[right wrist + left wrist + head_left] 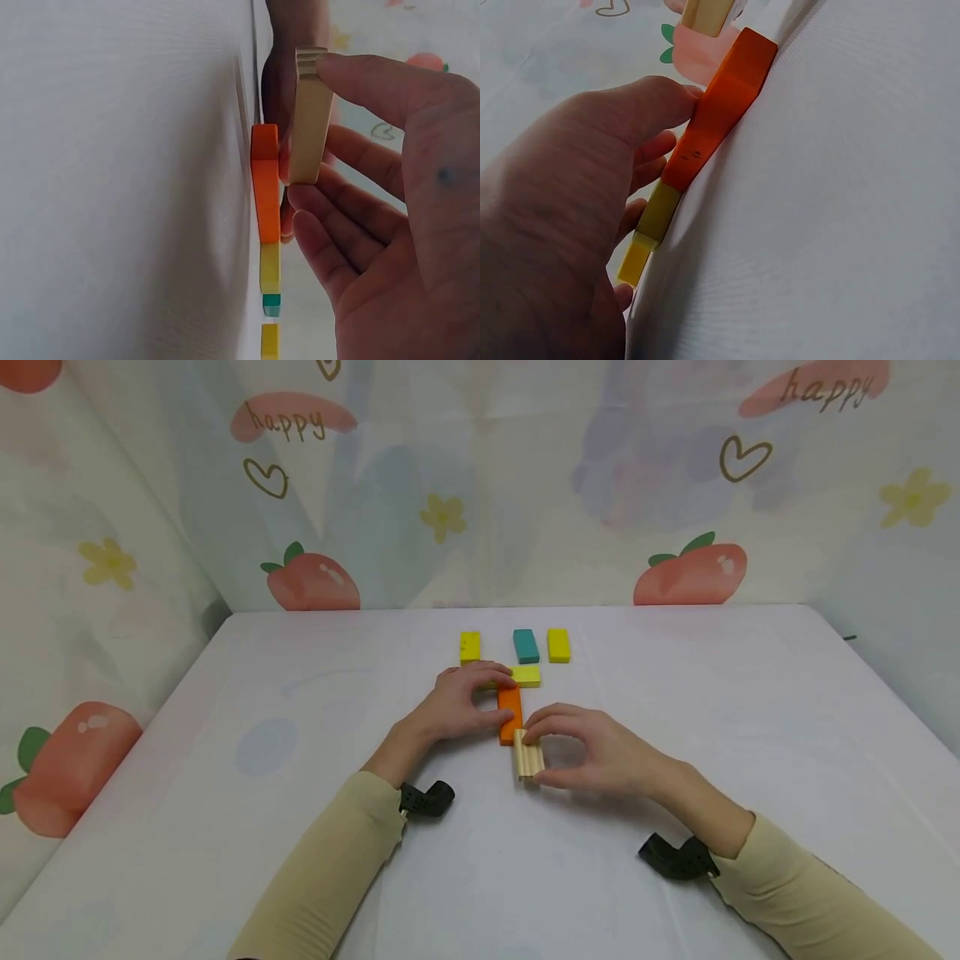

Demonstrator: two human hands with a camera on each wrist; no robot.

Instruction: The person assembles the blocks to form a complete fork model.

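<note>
My left hand [480,697] lies on the white table [300,710], its thumb against the left edge of a flat orange block [509,708] and its fingers curled at the block's far end. In the left wrist view the thumb [641,101] touches the orange block [720,112]. My right hand [542,757] pinches a ridged natural-wood block [528,757] between thumb and fingers, just at the orange block's near end. The right wrist view shows the wood block [309,120] held on edge, slightly off the table, beside the orange block [265,187].
A yellow-green block [527,676] lies at the orange block's far end. Behind it sit a yellow block [469,647], a teal block [526,646] and another yellow block [558,645]. Patterned cloth walls surround the table on three sides.
</note>
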